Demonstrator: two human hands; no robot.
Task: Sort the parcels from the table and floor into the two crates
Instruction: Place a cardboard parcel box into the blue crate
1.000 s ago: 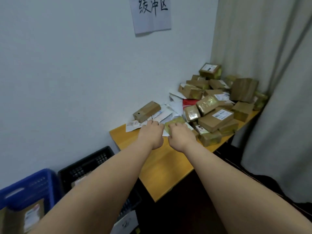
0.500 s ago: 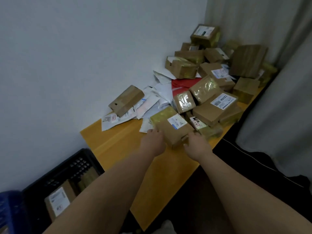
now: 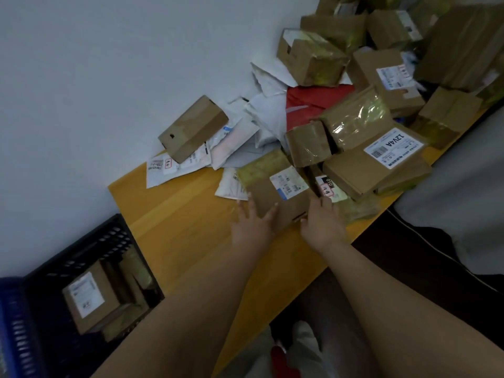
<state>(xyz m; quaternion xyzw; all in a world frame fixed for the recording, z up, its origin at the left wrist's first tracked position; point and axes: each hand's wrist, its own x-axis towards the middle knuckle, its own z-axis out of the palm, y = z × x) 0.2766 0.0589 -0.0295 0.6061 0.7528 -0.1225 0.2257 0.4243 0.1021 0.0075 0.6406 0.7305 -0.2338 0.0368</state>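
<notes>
A brown cardboard parcel (image 3: pixel 275 186) with a white label and yellowish tape lies at the near edge of the pile on the orange table (image 3: pixel 177 227). My left hand (image 3: pixel 253 222) touches its left near corner with fingers spread and straight, the thumb lying on top. On the parcel's right side, my right hand (image 3: pixel 321 222) grips it, fingers over the edge and thumb at the front. The black crate (image 3: pixel 81 249) sits on the floor to the left and holds a labelled box (image 3: pixel 87 296). A blue crate (image 3: pixel 13 323) shows at the far left edge.
Many taped cardboard boxes (image 3: pixel 376 156) and white and red mailer bags (image 3: pixel 261 124) are heaped along the wall toward the back right. One small box (image 3: pixel 193 129) leans against the wall. A grey curtain (image 3: pixel 463 200) hangs at right.
My head has tilted down and nearer, so the pile looks larger and the black crate's contents show. Both hands stay on the labelled parcel, and my left fingers have spread out.
</notes>
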